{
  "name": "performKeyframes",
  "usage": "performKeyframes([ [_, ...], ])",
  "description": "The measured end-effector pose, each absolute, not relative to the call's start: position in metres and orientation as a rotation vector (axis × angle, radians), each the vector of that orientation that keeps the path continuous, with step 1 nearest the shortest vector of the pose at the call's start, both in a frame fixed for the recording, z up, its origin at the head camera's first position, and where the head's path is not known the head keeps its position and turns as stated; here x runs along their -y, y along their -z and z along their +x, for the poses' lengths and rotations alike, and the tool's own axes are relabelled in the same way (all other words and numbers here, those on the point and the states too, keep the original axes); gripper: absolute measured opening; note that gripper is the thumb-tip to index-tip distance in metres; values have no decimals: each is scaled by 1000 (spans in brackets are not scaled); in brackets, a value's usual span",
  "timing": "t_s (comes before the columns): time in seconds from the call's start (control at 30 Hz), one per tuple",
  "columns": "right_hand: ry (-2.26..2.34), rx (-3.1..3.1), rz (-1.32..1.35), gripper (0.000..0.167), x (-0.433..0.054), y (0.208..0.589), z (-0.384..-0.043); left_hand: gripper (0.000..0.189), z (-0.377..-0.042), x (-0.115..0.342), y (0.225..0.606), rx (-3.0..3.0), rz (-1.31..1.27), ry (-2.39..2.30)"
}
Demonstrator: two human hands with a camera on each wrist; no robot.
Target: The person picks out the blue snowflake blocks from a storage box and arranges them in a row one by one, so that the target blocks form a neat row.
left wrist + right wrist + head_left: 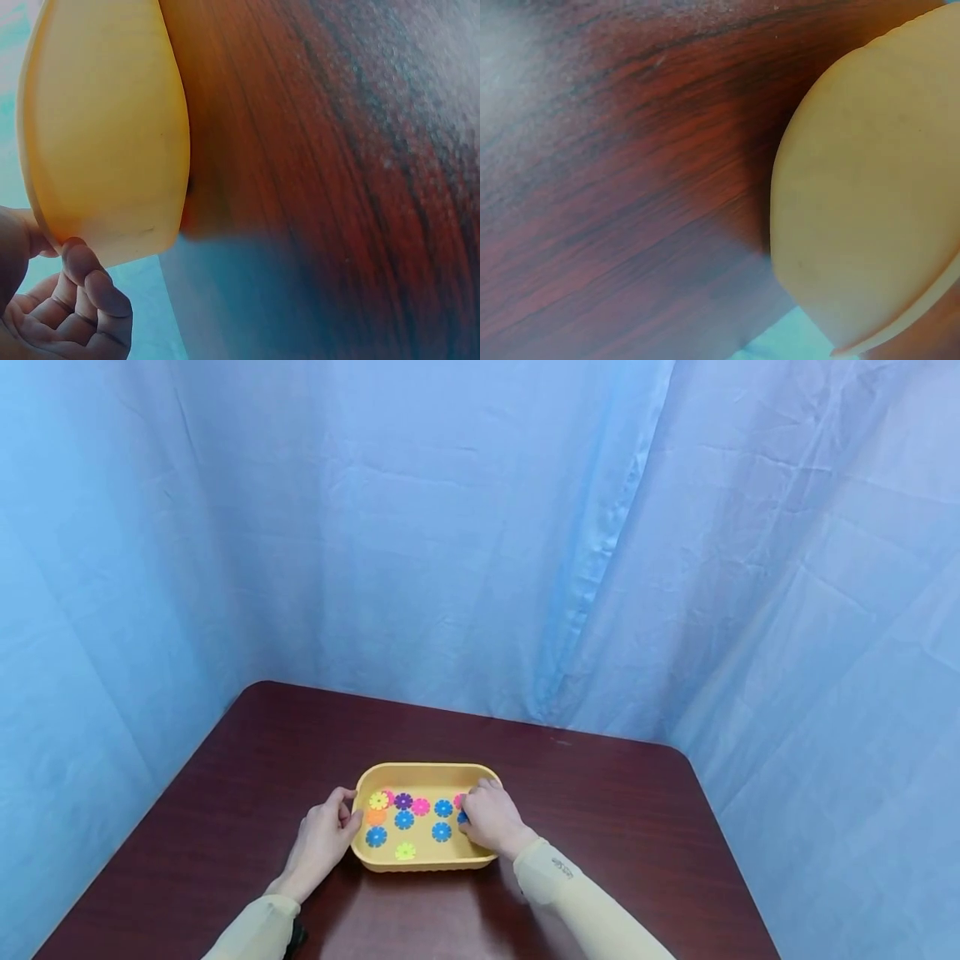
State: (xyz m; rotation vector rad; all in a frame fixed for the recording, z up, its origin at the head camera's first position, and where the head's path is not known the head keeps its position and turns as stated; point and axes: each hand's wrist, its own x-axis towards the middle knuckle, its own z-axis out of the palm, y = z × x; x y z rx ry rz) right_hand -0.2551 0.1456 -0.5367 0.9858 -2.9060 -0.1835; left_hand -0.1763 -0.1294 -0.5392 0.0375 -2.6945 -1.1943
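A yellow plastic tray [420, 865] with raised sides stands on the table and holds several notched, flower-shaped plastic discs. Blue discs [441, 832], pink [421, 807], purple [403, 801], orange [375, 817] and yellow-green [405, 851] ones lie across its floor. At the left end my left hand [324, 837] pinches the tray's rim between thumb and fingers; the left wrist view shows the tray wall [112, 135] beside those fingers. My right hand [491, 816] reaches over the right end, fingers curled about a blue disc [462, 817] that they partly cover.
The dark reddish wood table [600, 827] extends around the tray. Pale blue curtains [450, 543] hang behind it and at both sides. In the right wrist view, the tray's outer wall [862, 172] fills the right part.
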Motion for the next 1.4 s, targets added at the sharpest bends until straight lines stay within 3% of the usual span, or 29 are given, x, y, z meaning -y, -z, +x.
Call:
performKeyframes([
  [0.7, 117, 3057, 811, 37, -139, 528, -254, 30, -179, 130, 543, 2685, 32, 1197],
  [1.4, -217, 3222, 739, 27, -128, 527, -258, 30, -180, 130, 541, 2694, 37, 1210],
])
